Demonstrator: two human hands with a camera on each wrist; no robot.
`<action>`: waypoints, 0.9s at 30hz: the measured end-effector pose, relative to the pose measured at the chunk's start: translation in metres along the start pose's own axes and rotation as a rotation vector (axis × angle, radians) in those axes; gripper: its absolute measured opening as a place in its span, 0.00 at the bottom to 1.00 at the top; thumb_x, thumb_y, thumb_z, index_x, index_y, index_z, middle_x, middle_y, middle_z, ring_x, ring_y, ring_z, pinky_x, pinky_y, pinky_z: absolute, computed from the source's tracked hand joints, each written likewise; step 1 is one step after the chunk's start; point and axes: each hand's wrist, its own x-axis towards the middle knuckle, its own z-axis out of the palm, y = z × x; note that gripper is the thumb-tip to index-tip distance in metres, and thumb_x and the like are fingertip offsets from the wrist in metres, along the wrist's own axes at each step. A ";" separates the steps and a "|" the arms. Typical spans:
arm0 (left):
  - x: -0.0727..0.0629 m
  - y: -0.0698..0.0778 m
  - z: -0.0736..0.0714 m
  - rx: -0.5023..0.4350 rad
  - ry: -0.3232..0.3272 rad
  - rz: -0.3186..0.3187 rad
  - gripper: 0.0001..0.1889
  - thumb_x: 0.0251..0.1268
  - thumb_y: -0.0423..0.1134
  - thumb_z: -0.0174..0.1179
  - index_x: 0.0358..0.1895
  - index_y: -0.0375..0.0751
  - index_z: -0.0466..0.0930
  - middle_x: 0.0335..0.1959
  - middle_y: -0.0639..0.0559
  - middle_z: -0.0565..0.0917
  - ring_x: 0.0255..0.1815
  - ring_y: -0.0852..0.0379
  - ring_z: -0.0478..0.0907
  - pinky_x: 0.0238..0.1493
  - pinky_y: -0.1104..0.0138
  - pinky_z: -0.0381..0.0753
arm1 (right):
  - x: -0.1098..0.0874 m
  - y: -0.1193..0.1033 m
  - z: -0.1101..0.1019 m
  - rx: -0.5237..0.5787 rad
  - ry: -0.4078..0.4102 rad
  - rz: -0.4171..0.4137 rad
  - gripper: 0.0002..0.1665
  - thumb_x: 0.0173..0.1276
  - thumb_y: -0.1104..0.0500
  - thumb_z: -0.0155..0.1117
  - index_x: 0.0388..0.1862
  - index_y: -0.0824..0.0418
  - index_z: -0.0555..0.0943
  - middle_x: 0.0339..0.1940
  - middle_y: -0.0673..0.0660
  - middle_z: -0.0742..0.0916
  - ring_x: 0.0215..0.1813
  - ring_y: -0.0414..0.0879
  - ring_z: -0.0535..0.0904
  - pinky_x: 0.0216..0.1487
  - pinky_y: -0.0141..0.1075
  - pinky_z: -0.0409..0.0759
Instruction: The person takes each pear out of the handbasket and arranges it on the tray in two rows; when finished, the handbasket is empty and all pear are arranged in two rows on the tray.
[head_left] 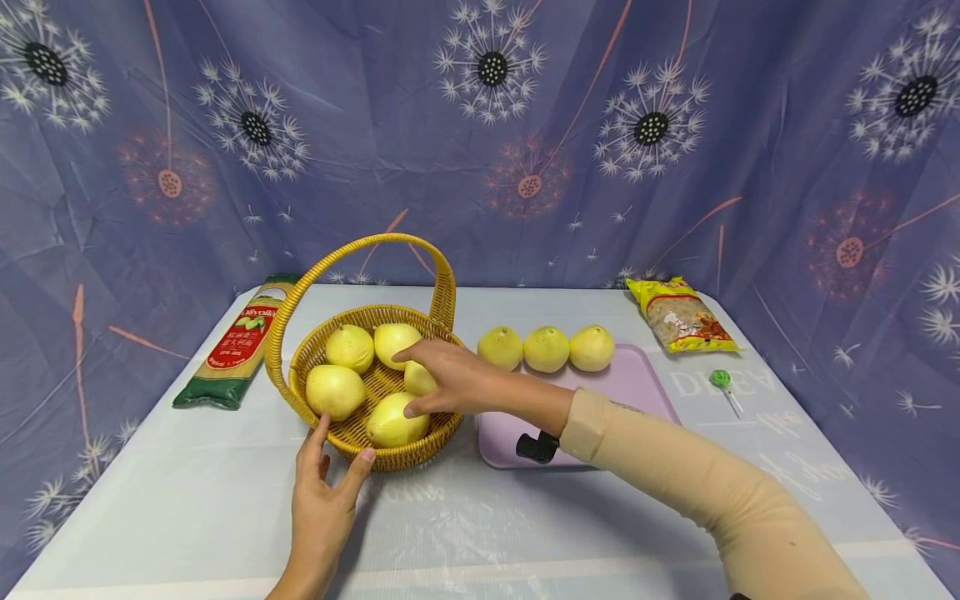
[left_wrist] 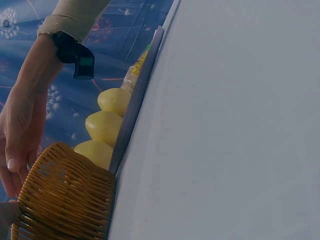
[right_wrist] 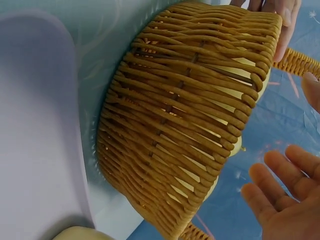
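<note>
A brown wicker basket (head_left: 408,454) with a tall arched handle stands left of centre in the head view, holding several pale yellow pomelos (head_left: 335,392). My left hand (head_left: 324,492) grips its near-left rim, thumb and forefinger spread along the edge; the thumb lies at the rim in the right wrist view. Over the basket's right side reaches my right hand (head_left: 461,379), fingers extended and thumb apart. In the right wrist view its fingers (right_wrist: 272,185) are spread with nothing held, beyond the basket rim. My right hand partly covers one pomelo (head_left: 418,380).
A pink-purple tray (head_left: 637,392) lies right of the basket, partly behind my right forearm, with three pomelos (head_left: 547,349) in a row at its far edge. Further right are a yellow snack bag (head_left: 682,317) and a green lollipop (head_left: 721,379). A pasta packet (head_left: 236,342) lies at left.
</note>
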 end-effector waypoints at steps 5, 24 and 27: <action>0.000 0.000 0.000 0.003 0.002 -0.001 0.41 0.60 0.38 0.64 0.74 0.45 0.51 0.75 0.41 0.50 0.76 0.44 0.45 0.72 0.42 0.51 | 0.005 -0.002 0.003 -0.037 -0.054 -0.014 0.43 0.56 0.42 0.70 0.69 0.50 0.66 0.67 0.49 0.74 0.69 0.45 0.67 0.68 0.42 0.69; 0.000 0.000 0.000 0.013 -0.010 -0.010 0.42 0.61 0.40 0.64 0.75 0.47 0.50 0.75 0.40 0.49 0.76 0.43 0.44 0.72 0.42 0.51 | 0.021 -0.006 0.008 -0.102 -0.212 -0.061 0.42 0.58 0.44 0.69 0.70 0.52 0.65 0.67 0.49 0.74 0.66 0.42 0.70 0.66 0.35 0.71; 0.000 0.000 0.000 0.013 -0.011 -0.008 0.42 0.61 0.40 0.64 0.75 0.47 0.50 0.75 0.40 0.49 0.77 0.43 0.44 0.72 0.42 0.51 | 0.022 -0.006 0.009 -0.116 -0.224 -0.069 0.42 0.58 0.45 0.69 0.69 0.52 0.65 0.66 0.49 0.74 0.65 0.42 0.71 0.65 0.35 0.72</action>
